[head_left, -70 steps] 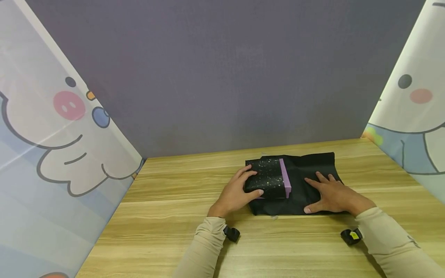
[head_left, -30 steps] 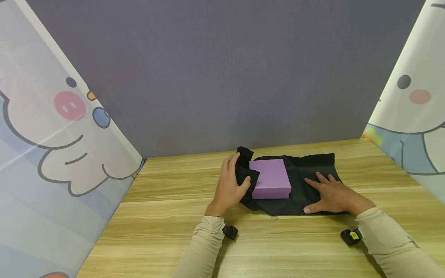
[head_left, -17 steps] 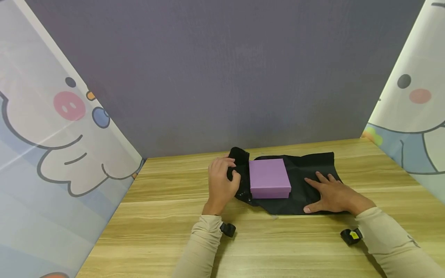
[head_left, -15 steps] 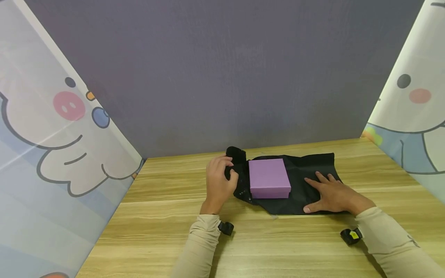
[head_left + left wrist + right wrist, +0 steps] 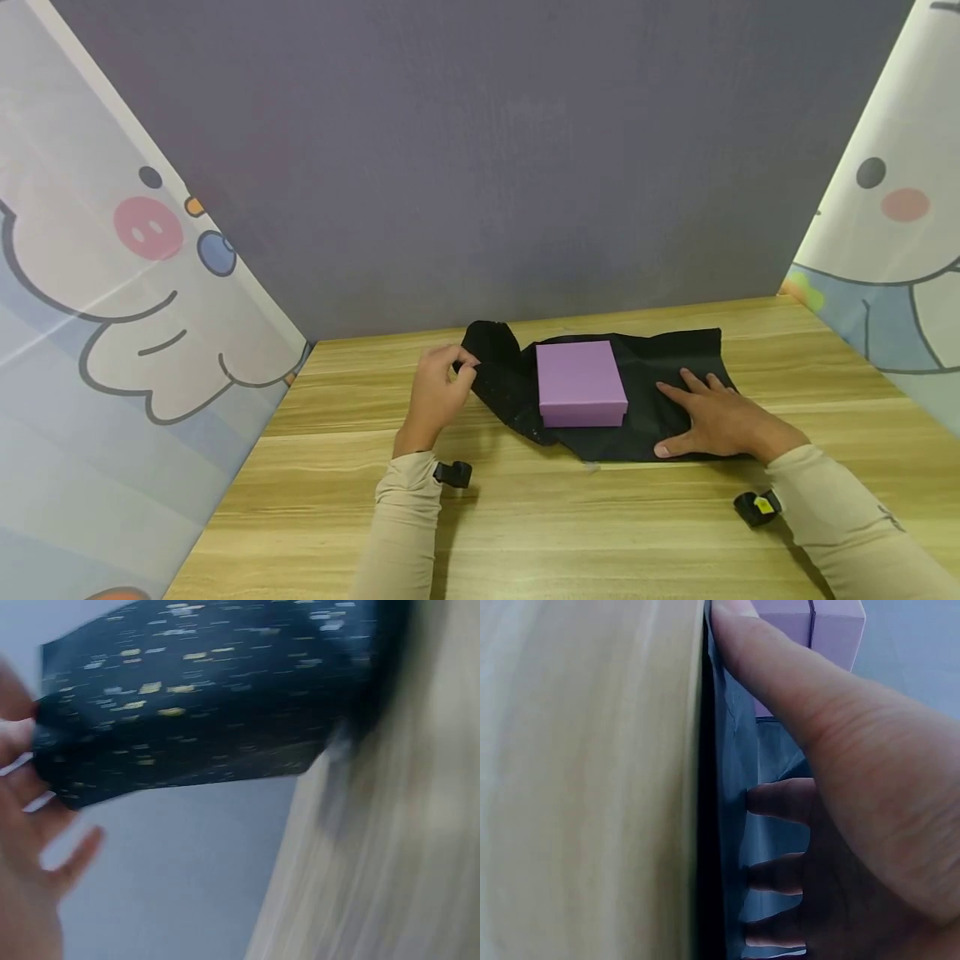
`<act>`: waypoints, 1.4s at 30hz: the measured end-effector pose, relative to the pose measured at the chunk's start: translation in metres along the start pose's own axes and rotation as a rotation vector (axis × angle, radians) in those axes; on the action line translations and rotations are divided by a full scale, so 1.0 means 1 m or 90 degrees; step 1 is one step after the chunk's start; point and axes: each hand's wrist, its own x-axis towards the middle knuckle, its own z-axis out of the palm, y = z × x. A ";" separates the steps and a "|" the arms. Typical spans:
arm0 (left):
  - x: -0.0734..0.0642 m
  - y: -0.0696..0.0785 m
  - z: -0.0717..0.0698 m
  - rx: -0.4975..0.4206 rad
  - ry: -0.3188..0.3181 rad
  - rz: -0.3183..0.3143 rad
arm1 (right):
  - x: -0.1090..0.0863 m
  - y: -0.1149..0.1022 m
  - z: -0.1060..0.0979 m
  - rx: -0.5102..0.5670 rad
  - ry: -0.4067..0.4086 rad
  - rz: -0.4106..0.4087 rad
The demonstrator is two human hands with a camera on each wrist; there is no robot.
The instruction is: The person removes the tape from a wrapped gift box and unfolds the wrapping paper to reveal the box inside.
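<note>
A lidded purple box (image 5: 581,375) sits on a sheet of black wrapping paper (image 5: 641,442), plain on the side facing up. My left hand (image 5: 438,387) pinches the paper's left edge between thumb and fingers and holds that flap raised, left of the box. The flap's underside, speckled white and gold, shows in the left wrist view as black paper (image 5: 202,697). My right hand (image 5: 712,417) lies with fingers spread on the paper's right part. In the right wrist view its fingertips press the sheet, with the purple box (image 5: 840,630) beyond the thumb.
The wooden table (image 5: 570,533) runs back to a grey wall panel (image 5: 480,167). Cartoon-printed sheets stand at the left side (image 5: 90,275) and right side (image 5: 892,242). A black strap with a camera sits on each wrist.
My left hand has peeled the speckled paper off the box top and drawn it leftward, uncovering the purple lid. The right hand stays in place on the paper.
</note>
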 end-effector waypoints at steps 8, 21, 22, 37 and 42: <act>-0.004 -0.006 -0.022 -0.006 -0.142 -0.219 | 0.000 0.000 0.000 -0.003 0.001 -0.002; -0.005 -0.013 -0.033 0.016 -0.429 -0.377 | 0.000 0.001 0.000 -0.006 0.013 -0.008; -0.006 -0.013 -0.032 0.010 -0.441 -0.380 | 0.001 0.001 0.000 -0.005 0.013 -0.008; -0.010 -0.008 -0.016 0.071 -0.482 -0.378 | 0.003 0.003 0.003 -0.001 0.011 -0.009; -0.012 -0.004 -0.006 0.178 -0.494 -0.340 | 0.003 0.003 0.002 -0.004 0.012 -0.013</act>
